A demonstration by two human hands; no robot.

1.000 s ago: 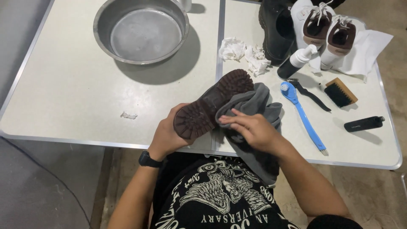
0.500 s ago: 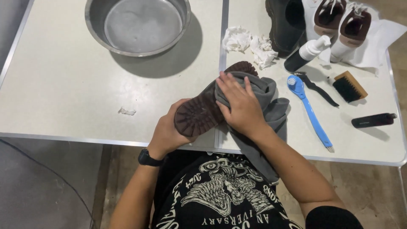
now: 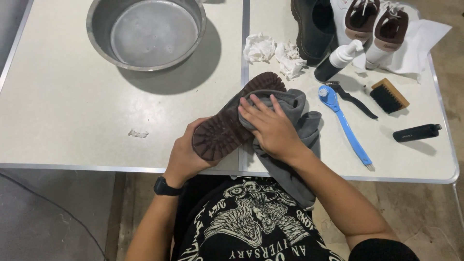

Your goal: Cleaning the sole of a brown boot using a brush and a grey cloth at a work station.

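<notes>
My left hand (image 3: 186,154) grips the heel end of a dark brown shoe (image 3: 232,123), which lies sole-up at the table's front edge. Pressed flat on a grey cloth (image 3: 299,121), my right hand (image 3: 270,128) holds it against the shoe's side near the sole. The cloth drapes over the table edge toward my lap.
A metal basin (image 3: 145,31) with water sits at the back left. Crumpled white tissues (image 3: 273,50), a black shoe (image 3: 314,24), a white-capped bottle (image 3: 338,60), a blue brush (image 3: 345,125), a wooden brush (image 3: 389,95), a black tube (image 3: 416,132) and two sneakers (image 3: 377,24) lie on the white table (image 3: 72,116).
My right hand has moved up with the cloth from the shoe's heel side toward the sole's middle. The left hand keeps its grip on the shoe.
</notes>
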